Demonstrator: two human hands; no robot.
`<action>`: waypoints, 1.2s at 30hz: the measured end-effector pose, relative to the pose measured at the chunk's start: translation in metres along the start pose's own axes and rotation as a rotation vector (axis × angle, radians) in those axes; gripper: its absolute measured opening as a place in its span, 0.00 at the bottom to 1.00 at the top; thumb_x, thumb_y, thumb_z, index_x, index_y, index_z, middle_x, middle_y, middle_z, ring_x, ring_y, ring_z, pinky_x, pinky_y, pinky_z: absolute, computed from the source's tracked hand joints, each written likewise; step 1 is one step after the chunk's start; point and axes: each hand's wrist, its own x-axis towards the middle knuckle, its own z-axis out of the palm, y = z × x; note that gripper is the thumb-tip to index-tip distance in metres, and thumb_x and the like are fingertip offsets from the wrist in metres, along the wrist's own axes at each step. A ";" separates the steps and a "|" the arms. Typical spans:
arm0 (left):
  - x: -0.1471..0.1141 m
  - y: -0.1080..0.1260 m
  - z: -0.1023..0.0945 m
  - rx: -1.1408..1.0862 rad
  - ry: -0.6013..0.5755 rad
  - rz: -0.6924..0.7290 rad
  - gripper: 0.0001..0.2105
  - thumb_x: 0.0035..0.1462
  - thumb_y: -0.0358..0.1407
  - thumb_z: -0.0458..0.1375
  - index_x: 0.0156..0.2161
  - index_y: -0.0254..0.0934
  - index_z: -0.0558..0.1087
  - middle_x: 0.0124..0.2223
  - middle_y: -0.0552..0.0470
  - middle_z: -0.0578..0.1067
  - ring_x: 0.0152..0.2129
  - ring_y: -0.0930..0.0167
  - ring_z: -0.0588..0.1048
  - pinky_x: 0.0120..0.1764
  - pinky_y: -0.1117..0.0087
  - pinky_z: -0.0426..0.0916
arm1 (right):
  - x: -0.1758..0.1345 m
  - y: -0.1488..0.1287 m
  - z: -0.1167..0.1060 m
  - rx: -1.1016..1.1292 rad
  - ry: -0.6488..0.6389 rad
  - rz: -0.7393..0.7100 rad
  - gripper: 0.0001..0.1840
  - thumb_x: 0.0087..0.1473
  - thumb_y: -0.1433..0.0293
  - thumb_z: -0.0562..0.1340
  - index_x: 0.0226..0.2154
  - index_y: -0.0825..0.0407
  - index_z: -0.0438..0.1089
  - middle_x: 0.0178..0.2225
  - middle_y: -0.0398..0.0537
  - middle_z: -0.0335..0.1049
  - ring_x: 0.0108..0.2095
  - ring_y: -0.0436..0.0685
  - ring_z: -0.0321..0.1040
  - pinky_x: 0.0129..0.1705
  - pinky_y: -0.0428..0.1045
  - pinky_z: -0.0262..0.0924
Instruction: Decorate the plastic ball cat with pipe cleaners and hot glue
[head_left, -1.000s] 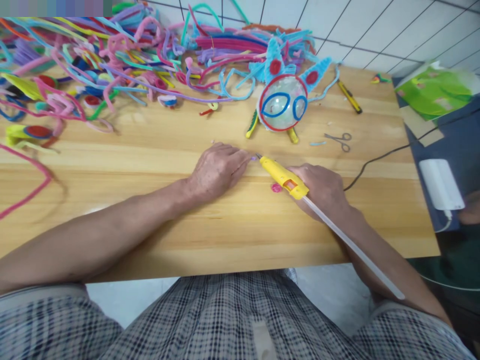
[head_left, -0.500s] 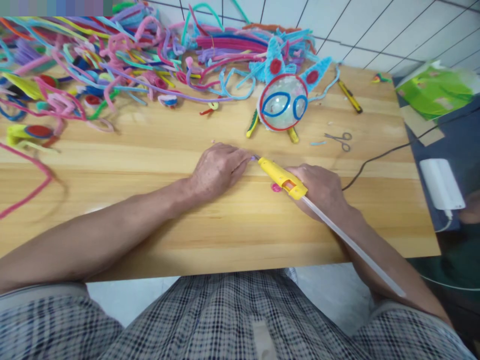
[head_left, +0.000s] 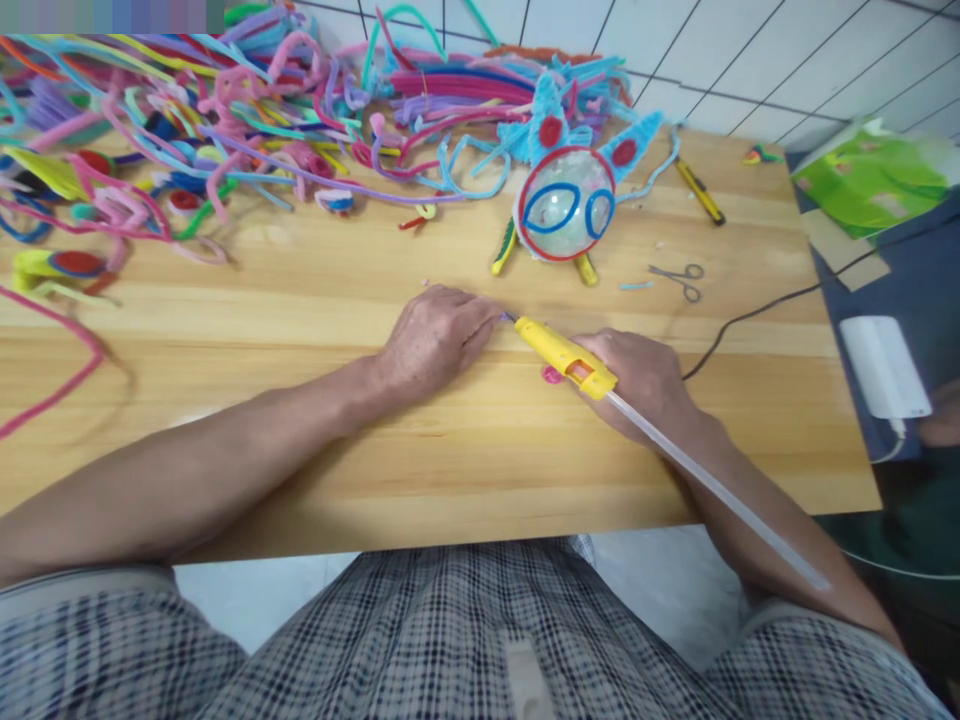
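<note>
My right hand [head_left: 637, 375] is closed around a yellow hot glue gun [head_left: 559, 352], with a long clear glue stick [head_left: 712, 485] sticking out of its back end over my forearm. The gun's dark nozzle points left and meets a small purple piece [head_left: 503, 317] at the fingertips of my left hand [head_left: 439, 335]. Those fingers are pinched together and hide most of the piece. A small pink coil [head_left: 553, 374] lies on the table below the gun. Behind stands a round clear-fronted head [head_left: 566, 215] with blue fuzzy ears, a red rim and blue eye outlines.
Pipe cleaners [head_left: 247, 130] in many colours heap along the back left. Small scissors [head_left: 681, 280] and a yellow utility knife [head_left: 700, 192] lie at the right. The gun's dark cord [head_left: 765, 300] runs off the right edge, near a white power adapter [head_left: 883, 367].
The glue gun has tilted very slightly, and its glue stick's tail has shifted a little to the right. My left hand has stayed in place.
</note>
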 end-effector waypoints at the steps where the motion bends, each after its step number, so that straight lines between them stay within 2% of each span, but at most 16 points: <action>1: 0.000 0.000 0.000 -0.012 -0.001 -0.006 0.17 0.80 0.38 0.52 0.47 0.36 0.84 0.36 0.45 0.85 0.34 0.63 0.82 0.42 0.62 0.72 | 0.000 0.000 0.000 0.009 0.005 0.002 0.11 0.69 0.64 0.66 0.49 0.45 0.83 0.41 0.52 0.87 0.43 0.67 0.84 0.43 0.56 0.68; 5: 0.002 0.002 -0.001 -0.069 -0.001 -0.056 0.16 0.78 0.37 0.53 0.44 0.36 0.84 0.35 0.45 0.84 0.32 0.64 0.80 0.41 0.63 0.70 | 0.000 -0.001 -0.001 0.035 0.043 0.000 0.12 0.70 0.60 0.66 0.50 0.45 0.83 0.42 0.53 0.87 0.43 0.67 0.84 0.44 0.57 0.70; 9: 0.008 0.007 -0.009 -0.270 -0.037 -0.271 0.14 0.73 0.39 0.58 0.41 0.35 0.84 0.30 0.50 0.81 0.26 0.70 0.74 0.34 0.67 0.65 | -0.001 0.000 -0.004 0.085 0.072 0.015 0.13 0.70 0.57 0.66 0.49 0.45 0.83 0.42 0.55 0.87 0.44 0.68 0.84 0.44 0.58 0.72; 12: 0.014 0.009 -0.017 -0.467 -0.056 -0.439 0.14 0.71 0.43 0.62 0.40 0.35 0.84 0.31 0.51 0.83 0.26 0.71 0.72 0.32 0.69 0.64 | -0.002 -0.001 -0.008 0.160 0.078 0.022 0.13 0.70 0.56 0.66 0.49 0.44 0.82 0.43 0.53 0.87 0.43 0.67 0.84 0.42 0.58 0.72; 17: 0.022 0.009 -0.025 -0.659 -0.078 -0.568 0.13 0.69 0.44 0.65 0.37 0.37 0.83 0.32 0.51 0.84 0.27 0.71 0.74 0.34 0.70 0.67 | -0.001 0.001 -0.016 0.332 0.078 0.095 0.09 0.68 0.58 0.69 0.46 0.44 0.80 0.38 0.48 0.84 0.37 0.62 0.80 0.40 0.55 0.72; 21: 0.022 0.012 -0.026 -0.744 -0.128 -0.594 0.13 0.67 0.45 0.67 0.36 0.37 0.83 0.32 0.51 0.84 0.27 0.72 0.75 0.33 0.70 0.68 | 0.000 0.010 -0.015 0.529 0.054 0.176 0.15 0.66 0.52 0.71 0.37 0.46 0.80 0.35 0.46 0.83 0.36 0.62 0.80 0.41 0.55 0.75; 25: 0.021 0.013 -0.024 -0.784 -0.159 -0.579 0.11 0.66 0.42 0.67 0.36 0.36 0.84 0.33 0.50 0.85 0.27 0.72 0.75 0.32 0.71 0.66 | 0.002 0.015 -0.013 0.741 -0.008 0.213 0.21 0.63 0.45 0.73 0.39 0.44 0.84 0.43 0.49 0.87 0.49 0.68 0.84 0.53 0.61 0.80; 29: 0.020 0.013 -0.024 -0.797 -0.161 -0.544 0.11 0.66 0.41 0.67 0.36 0.36 0.84 0.34 0.50 0.86 0.28 0.73 0.76 0.32 0.71 0.66 | 0.004 0.015 -0.014 0.744 -0.060 0.234 0.20 0.61 0.45 0.74 0.41 0.43 0.86 0.43 0.49 0.87 0.49 0.69 0.85 0.55 0.63 0.81; 36: 0.021 0.014 -0.025 -0.809 -0.183 -0.513 0.10 0.66 0.39 0.66 0.35 0.36 0.83 0.31 0.52 0.84 0.26 0.74 0.74 0.31 0.72 0.66 | 0.005 0.013 -0.013 0.784 -0.038 0.287 0.23 0.57 0.43 0.77 0.39 0.44 0.86 0.40 0.50 0.88 0.52 0.72 0.85 0.56 0.65 0.81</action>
